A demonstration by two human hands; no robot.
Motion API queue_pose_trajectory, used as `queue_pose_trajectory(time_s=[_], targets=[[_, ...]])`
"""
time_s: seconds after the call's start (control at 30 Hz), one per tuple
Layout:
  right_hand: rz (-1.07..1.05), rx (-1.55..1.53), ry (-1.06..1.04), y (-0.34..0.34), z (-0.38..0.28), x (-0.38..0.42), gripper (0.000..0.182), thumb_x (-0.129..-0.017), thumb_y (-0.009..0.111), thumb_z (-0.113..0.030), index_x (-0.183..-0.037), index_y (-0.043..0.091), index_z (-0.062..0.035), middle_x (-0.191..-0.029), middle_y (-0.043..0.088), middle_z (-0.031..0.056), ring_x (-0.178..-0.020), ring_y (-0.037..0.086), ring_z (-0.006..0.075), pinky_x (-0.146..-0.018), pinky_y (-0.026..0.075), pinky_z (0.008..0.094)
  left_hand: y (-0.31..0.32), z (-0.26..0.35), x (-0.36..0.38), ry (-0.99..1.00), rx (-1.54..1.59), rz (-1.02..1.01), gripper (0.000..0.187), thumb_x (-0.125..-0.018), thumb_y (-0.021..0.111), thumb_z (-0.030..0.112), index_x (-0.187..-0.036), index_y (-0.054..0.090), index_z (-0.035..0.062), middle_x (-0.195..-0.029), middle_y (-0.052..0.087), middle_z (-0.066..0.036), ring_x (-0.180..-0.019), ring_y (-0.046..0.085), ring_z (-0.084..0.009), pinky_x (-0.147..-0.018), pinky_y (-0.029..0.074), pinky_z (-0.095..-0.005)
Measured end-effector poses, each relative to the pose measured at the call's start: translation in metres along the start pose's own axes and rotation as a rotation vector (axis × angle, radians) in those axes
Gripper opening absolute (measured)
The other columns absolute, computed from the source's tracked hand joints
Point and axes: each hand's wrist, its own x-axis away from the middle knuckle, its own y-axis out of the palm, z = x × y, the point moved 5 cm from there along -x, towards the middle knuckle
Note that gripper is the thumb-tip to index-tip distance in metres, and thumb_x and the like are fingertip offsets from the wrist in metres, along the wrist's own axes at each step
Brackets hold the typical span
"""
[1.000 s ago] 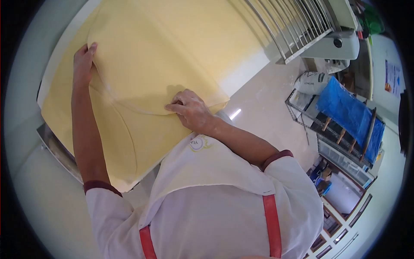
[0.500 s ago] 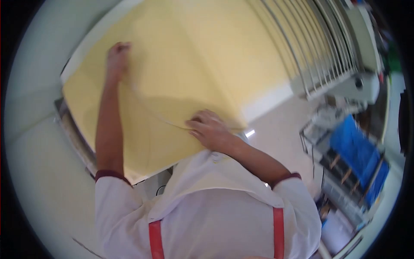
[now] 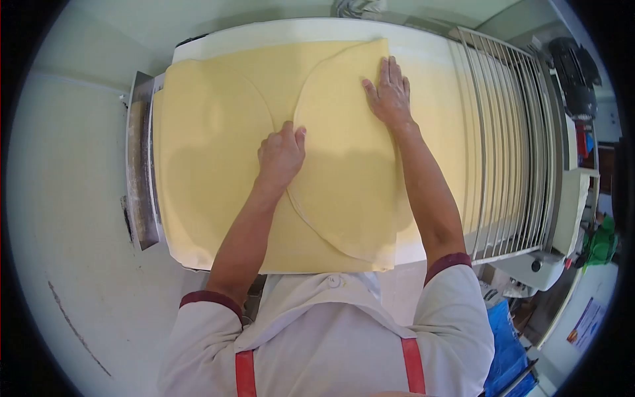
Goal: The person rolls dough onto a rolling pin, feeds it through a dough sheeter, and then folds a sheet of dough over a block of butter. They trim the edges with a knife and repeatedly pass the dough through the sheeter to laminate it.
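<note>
A wide sheet of yellow dough (image 3: 218, 145) lies over a white work surface (image 3: 317, 30). One part of it is folded over, with a curved edge running down the middle. My left hand (image 3: 282, 151) is closed on the dough at that curved edge, fingers bent and thumb beside them. Farther right and higher up, my right hand (image 3: 390, 92) lies flat on the folded layer close to its right side, fingers spread, holding nothing.
A metal wire guard (image 3: 506, 145) stands over the right end of the surface. A roller in a metal frame (image 3: 137, 159) is at the left end. Blue sheeting (image 3: 506, 344) is at the lower right, and a dark motor (image 3: 574, 76) at the upper right.
My left hand has moved right to the middle of the dough. My right hand has gone from the near edge to the far right, now flat. The view has turned and the dough's curved edge lies differently.
</note>
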Motion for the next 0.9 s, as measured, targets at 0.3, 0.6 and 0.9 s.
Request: queue_pose_trajectory(time_s=[0.3, 0.6, 0.9], targets=[[-0.048, 0.168, 0.059, 0.003, -0.003, -0.047, 0.073, -0.095, 0.037, -0.051, -0.148, 0.017, -0.0066, -0.156, 0.012, 0.0097, -0.143, 0.013, 0.0310, -0.112, 0.012, 0.0565, -0.014, -0.006, -0.007, 0.058, 0.055, -0.060, 0.032, -0.092, 0.054, 0.034, -0.094, 0.057, 0.0027, -0.072, 0.061, -0.019, -0.072, 0.062, -0.0398, -0.066, 0.049, -0.0485], [-0.082, 0.153, -0.206, 0.033, -0.145, 0.052, 0.076, -0.091, 0.047, -0.048, -0.147, 0.022, -0.0031, -0.152, 0.015, 0.0251, -0.143, 0.008, 0.0371, -0.113, 0.005, 0.0556, -0.068, -0.095, -0.123, 0.656, -0.079, 0.346, 0.035, -0.088, 0.058, 0.017, -0.121, 0.054, 0.0067, -0.122, 0.056, -0.013, -0.117, 0.049, -0.0304, -0.100, 0.039, -0.0410], [-0.203, -1.216, 0.093, 0.047, -0.227, 0.079, 0.059, -0.083, 0.065, -0.010, -0.132, 0.035, 0.0028, -0.137, 0.037, 0.0263, -0.128, 0.039, 0.0373, -0.107, 0.030, 0.0445, -0.086, -0.091, -0.149, 0.749, -0.151, 0.097, 0.027, -0.091, 0.053, 0.030, -0.080, 0.059, 0.0064, -0.084, 0.057, -0.008, -0.092, 0.055, -0.0253, -0.084, 0.040, -0.0424]])
